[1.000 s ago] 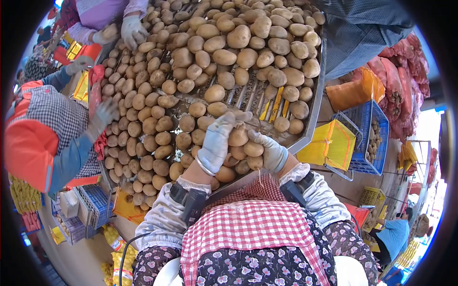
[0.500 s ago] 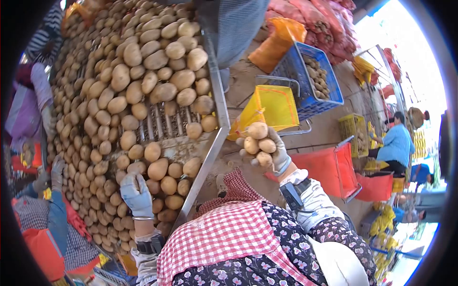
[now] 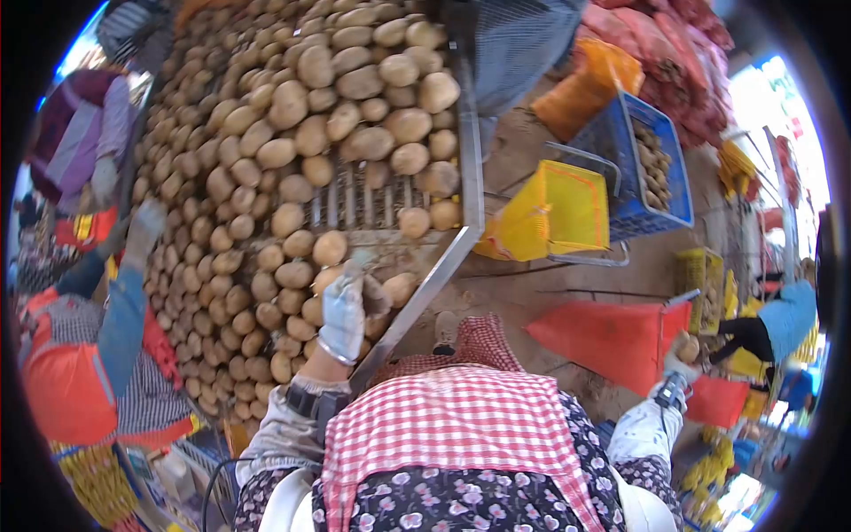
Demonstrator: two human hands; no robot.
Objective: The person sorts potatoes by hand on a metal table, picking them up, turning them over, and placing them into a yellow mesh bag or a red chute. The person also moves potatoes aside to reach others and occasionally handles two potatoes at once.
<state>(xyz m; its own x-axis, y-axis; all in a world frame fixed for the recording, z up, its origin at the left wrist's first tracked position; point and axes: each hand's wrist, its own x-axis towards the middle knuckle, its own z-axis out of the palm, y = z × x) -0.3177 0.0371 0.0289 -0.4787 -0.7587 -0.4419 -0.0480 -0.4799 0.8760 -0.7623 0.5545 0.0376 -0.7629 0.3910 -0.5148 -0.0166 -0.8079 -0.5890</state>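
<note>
My left hand (image 3: 342, 316), in a pale work glove, is over the near right corner of the sorting table (image 3: 417, 293). Its fingers are curled around a brownish potato (image 3: 377, 298), partly hidden by the glove. Other potatoes (image 3: 330, 248) lie close around it. Far out to the right, my right hand (image 3: 679, 362), gloved too, is at the far end of an open red bag (image 3: 612, 341) on a metal frame. A potato (image 3: 688, 348) shows in its fingers; whether more are held is hidden.
A yellow bag (image 3: 567, 208) on a frame and a blue crate (image 3: 656, 208) of potatoes stand beyond the table's metal rim. Red sacks (image 3: 656, 71) are piled behind. Co-workers stand along the left side; a person in blue (image 3: 787, 317) is at right.
My right hand has swung right, from beside the yellow bag to the red bag, and fewer potatoes show in it. My left hand has closed on a potato. The view has shifted.
</note>
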